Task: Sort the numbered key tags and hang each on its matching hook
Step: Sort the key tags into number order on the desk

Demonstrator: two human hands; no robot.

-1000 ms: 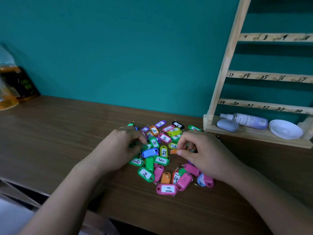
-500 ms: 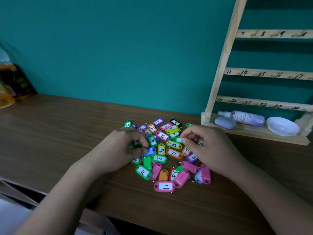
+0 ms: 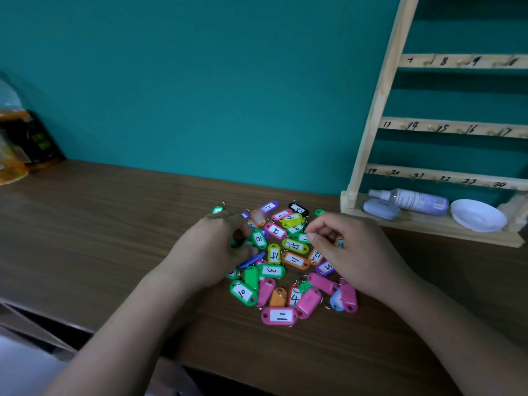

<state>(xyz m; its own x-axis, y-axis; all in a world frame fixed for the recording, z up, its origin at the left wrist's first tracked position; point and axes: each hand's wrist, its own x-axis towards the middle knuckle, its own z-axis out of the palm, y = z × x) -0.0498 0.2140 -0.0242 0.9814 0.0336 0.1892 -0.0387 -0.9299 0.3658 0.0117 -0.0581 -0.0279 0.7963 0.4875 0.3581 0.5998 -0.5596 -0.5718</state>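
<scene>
Heaped near the bench's (image 3: 114, 230) back edge, the key tags (image 3: 295, 260) look light, stiff and slick, best pinched by ring or edges; the left hand (image 3: 211, 250) pinches a green tag (image 3: 236, 243), while the right hand's (image 3: 354, 252) grip I cannot tell.

Home-like room: wooden desk (image 3: 114, 224), teal wall (image 3: 200, 81)

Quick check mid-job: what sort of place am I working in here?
Likely a desk corner in a home or small office: a wooden table against a teal wall, a wooden rack with handwritten numbers, and a spray bottle and white dish on its base.
</scene>
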